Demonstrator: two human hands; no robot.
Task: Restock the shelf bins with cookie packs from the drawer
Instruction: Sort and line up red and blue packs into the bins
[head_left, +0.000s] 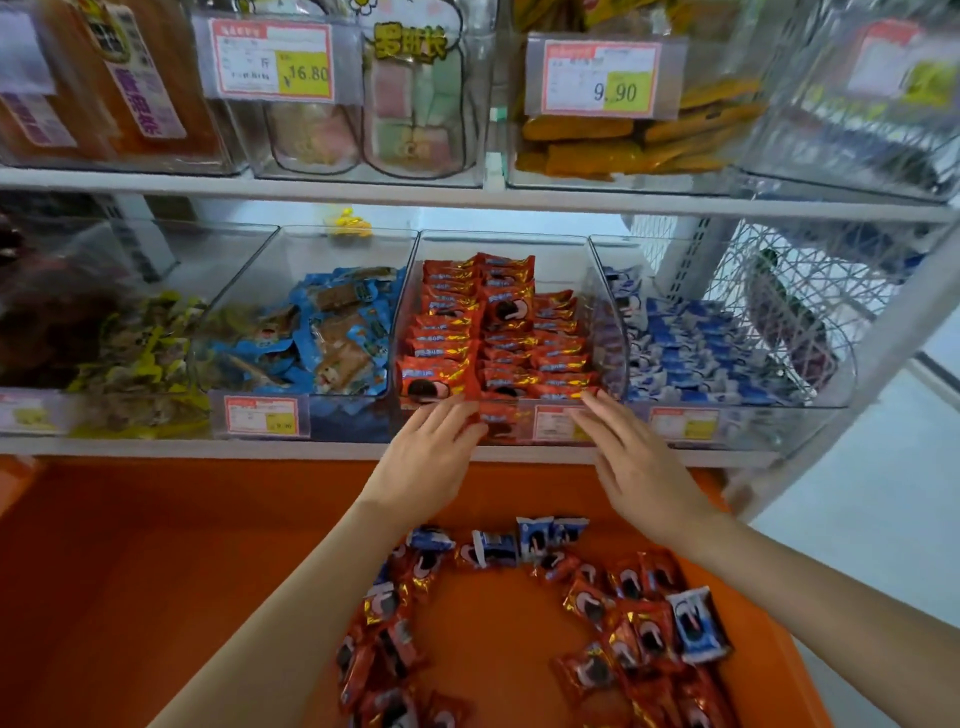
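Observation:
A clear shelf bin (605, 306) holds neat rows of red cookie packs (493, 332). My left hand (431, 457) reaches to the bin's front edge with straight fingers touching the front red packs. My right hand (634, 462) does the same at the bin's front right, fingertips against the packs there. Neither hand grips anything. Below, the orange drawer (156, 571) holds several loose red cookie packs (623, 634) and a few blue cookie packs (696, 626). The bin to the right (779, 364) is filled with blue and white cookie packs (691, 353).
Left of the red bin stand bins with blue snack packs (332, 332) and yellow-wrapped snacks (140, 353). The upper shelf (467, 195) carries clear bins with price tags (272, 60). A white wire panel (779, 291) closes the shelf's right end.

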